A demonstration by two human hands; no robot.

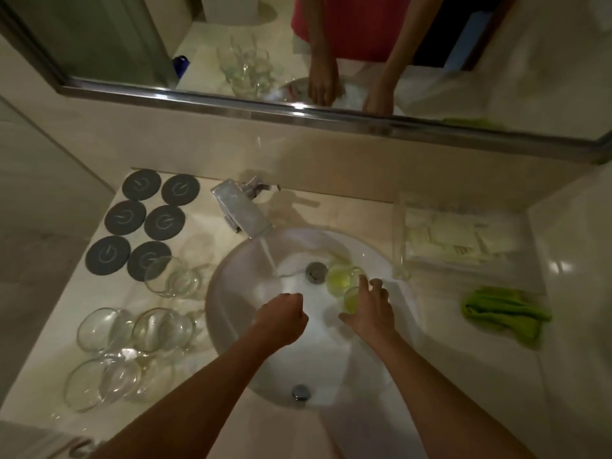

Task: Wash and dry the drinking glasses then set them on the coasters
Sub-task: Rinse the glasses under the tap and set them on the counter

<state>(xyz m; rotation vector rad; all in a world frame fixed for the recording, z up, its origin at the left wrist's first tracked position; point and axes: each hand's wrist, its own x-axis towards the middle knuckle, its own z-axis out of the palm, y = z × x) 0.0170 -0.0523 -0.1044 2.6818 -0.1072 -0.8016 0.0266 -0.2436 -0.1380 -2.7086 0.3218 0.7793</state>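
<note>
1. At the far left of the pale surface (99, 293) we see six dark round coasters (126, 216), set in three pairs that run from the back wall toward us, all bare.
2. Just in front of them stand four clear drinking glasses (109, 329): one touches the nearest coaster, two sit side by side behind it toward us, and the largest-looking one is nearest the front edge.
3. To the right, a chrome tap (243, 208) pours a stream of water (270, 256) into the round white basin (231, 286), beside the drain plug (316, 271).
4. Our left hand (281, 318) hangs over the middle of the basin, fingers curled under into a loose fist; its grip has nothing in it that we can make out.
5. Our right hand (369, 308) reaches over the basin's right side, fingers spread and slightly bent, its grip open over a glass in the basin (341, 276) that looks yellow-green; blur keeps us from telling whether the fingers touch it.
6. Right of the basin lies a clear tray of pale packets (450, 233), and nearer us a crumpled green cloth (503, 313).
7. Above, the mirror (231, 44) reflects the glasses and both arms.
</note>
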